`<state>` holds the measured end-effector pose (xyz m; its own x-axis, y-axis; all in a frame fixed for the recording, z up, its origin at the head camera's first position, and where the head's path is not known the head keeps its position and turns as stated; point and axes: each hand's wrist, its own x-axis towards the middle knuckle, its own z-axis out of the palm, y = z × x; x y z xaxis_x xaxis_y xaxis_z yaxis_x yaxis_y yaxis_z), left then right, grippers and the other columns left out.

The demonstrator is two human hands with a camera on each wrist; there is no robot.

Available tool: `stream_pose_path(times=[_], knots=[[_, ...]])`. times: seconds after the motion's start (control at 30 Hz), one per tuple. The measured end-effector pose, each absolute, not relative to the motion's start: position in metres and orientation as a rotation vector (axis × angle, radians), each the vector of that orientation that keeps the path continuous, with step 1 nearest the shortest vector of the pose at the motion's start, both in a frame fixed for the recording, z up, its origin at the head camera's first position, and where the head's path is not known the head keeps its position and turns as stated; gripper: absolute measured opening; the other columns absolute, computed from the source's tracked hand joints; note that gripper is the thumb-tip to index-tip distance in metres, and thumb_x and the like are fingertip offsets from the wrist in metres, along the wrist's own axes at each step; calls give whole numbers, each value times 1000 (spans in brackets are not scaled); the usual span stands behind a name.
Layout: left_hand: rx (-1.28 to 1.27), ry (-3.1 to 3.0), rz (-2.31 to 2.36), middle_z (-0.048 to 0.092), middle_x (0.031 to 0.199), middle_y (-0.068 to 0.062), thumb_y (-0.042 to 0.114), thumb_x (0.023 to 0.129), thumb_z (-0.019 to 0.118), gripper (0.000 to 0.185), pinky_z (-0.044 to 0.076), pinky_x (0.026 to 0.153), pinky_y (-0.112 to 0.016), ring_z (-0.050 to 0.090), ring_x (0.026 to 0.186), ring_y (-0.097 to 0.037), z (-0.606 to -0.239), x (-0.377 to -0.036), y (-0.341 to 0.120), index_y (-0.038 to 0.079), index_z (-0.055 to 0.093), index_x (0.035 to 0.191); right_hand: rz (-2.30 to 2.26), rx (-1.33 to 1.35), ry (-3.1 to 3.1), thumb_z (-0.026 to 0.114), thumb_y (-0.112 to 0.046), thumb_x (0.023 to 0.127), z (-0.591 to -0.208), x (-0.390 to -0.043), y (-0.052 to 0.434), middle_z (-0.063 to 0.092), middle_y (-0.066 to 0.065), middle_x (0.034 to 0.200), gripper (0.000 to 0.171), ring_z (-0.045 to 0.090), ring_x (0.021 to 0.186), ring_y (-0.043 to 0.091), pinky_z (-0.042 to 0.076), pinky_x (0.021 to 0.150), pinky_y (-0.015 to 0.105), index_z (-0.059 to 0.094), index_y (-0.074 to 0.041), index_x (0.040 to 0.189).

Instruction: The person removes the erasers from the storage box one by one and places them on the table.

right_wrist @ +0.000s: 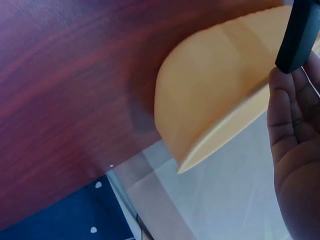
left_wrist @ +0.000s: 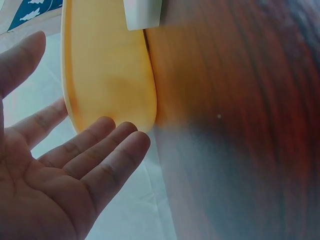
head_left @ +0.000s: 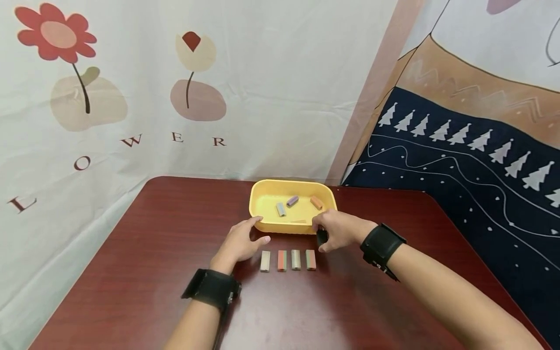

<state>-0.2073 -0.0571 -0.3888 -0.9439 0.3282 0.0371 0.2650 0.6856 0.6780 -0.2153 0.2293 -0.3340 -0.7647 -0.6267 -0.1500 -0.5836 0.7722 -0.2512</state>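
Note:
A yellow plastic basin point(head_left: 259, 226) stands at the back of the table. My left hand point(head_left: 238, 241) is at its front left corner, fingers spread, fingertips at the wall, palm bare in the left wrist view. With its fingertips my right hand point(head_left: 339, 228) pinches a small dark block point(right_wrist: 298, 37) just outside the front right of the basin. Between the hands, several small blocks lie in a row: a cream block point(head_left: 265, 261), a red-and-green block point(head_left: 282, 261), a pale block point(head_left: 296, 260) and a pinkish-green block point(head_left: 311, 260).
Inside the basin lie a grey block point(head_left: 281, 209), a purple block point(head_left: 292, 201) and an orange block point(head_left: 316, 202). The reddish-brown table point(head_left: 175, 272) ends at a white printed cloth point(head_left: 284, 97) behind and a dark blue cloth point(head_left: 437, 160) to the right.

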Motion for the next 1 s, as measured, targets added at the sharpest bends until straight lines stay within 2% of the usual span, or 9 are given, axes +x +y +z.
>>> stream_pose_path(times=[0.6,1.0], knots=[[495,2791,1070,43,144,-21,31,92,68,62,32,106,-56,35,135,-42,-387,-208,-58,13,44,146,-242,-910,2717,86,-30,71,-376,-199,235,61,-6,86,37,52,71,8,47,64,24,70,-9,96],[503,2790,1069,43,144,-21,31,92,68,62,33,106,-56,36,135,-41,-387,-209,-58,13,44,146,-239,-877,2710,86,-31,71,-382,-197,235,63,-5,90,39,54,72,6,48,65,23,71,-8,99]])
